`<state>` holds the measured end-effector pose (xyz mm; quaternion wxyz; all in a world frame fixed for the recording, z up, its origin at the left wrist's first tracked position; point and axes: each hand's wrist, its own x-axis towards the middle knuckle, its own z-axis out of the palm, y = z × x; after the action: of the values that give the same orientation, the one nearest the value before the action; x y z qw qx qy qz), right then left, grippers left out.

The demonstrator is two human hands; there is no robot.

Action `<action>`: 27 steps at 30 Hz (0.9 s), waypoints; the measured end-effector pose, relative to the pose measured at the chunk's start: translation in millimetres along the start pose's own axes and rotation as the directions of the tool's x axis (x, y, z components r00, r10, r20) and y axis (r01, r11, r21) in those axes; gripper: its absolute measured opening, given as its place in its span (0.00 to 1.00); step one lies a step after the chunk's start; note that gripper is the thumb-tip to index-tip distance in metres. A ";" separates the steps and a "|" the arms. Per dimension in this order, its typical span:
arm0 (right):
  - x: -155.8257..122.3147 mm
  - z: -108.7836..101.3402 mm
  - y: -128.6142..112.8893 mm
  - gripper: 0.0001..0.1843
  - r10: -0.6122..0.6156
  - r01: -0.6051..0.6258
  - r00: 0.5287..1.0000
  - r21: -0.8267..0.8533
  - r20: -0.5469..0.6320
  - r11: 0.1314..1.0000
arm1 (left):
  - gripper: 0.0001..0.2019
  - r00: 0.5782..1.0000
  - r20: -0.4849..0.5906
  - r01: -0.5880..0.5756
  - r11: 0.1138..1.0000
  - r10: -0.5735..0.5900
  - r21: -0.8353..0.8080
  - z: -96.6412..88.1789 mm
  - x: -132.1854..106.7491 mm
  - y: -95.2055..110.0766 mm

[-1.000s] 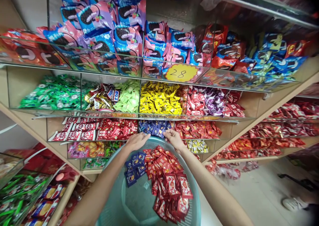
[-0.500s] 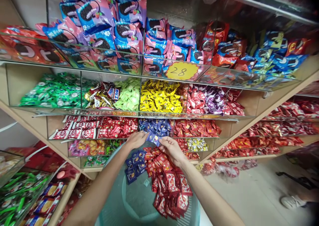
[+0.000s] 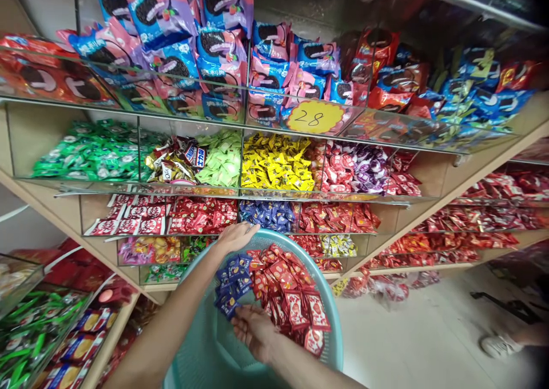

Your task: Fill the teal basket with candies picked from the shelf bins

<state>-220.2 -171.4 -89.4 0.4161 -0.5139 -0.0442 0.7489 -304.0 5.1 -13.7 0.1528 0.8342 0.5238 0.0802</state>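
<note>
A teal basket [image 3: 206,354] was observed below the tiered shelving, its far rim set just in front of the lower compartments. Dark blue packets [image 3: 234,277] were found inside it, gathered in a small pile toward the far left. Red packets [image 3: 283,272] were heaped just to the right of that pile, and red-and-white packets [image 3: 295,309] were laid on the near side of the heap.

The right hand [image 3: 256,333] was positioned inside the basket, its fingertips brought to the near end of the dark blue pile. Whether a packet was pinched between them or had been let go could not be told. The left hand [image 3: 235,238] was held at the far left rim, with its fingers extended toward the shelving; whether the rim was gripped could not be told.

Beyond the rim, a shelf stock of blue packets [image 3: 268,214] was recorded, with red packs [image 3: 201,216] on either side. On the tier above, yellow candies [image 3: 277,166] were stocked beside light green candies [image 3: 223,157]. Higher up, cookie packs [image 3: 167,11] were stacked, and a yellow price tag [image 3: 315,116] marked "28" was displayed. A pale shoe [image 3: 500,346] was noted at far right.
</note>
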 end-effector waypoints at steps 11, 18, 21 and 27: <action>16.9 -4.5 13.1 0.11 -0.074 0.096 0.986 0.146 -0.150 0.985 | 0.34 1.000 -0.003 -0.008 1.000 0.008 0.006 -0.2 0.1 0.1; 32.6 -5.1 24.9 0.13 -0.155 0.185 0.972 0.165 -0.178 0.969 | 0.34 1.000 -0.016 -0.005 1.000 0.005 -0.010 -0.7 -0.6 0.4; 40.2 -1.4 27.2 0.15 -0.164 0.196 0.969 0.167 -0.187 0.966 | 0.34 1.000 -0.021 -0.004 1.000 0.004 -0.025 -1.4 -1.3 1.2; 48.4 10.8 23.4 0.14 -0.170 0.223 0.957 0.222 -0.233 0.949 | 0.35 1.000 -0.020 0.006 1.000 -0.006 -0.021 -3.1 -2.1 2.8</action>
<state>-248.5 -150.3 -131.4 0.5517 -0.5280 0.0423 0.6442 -303.5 2.7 -9.8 0.1568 0.8300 0.5270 0.0936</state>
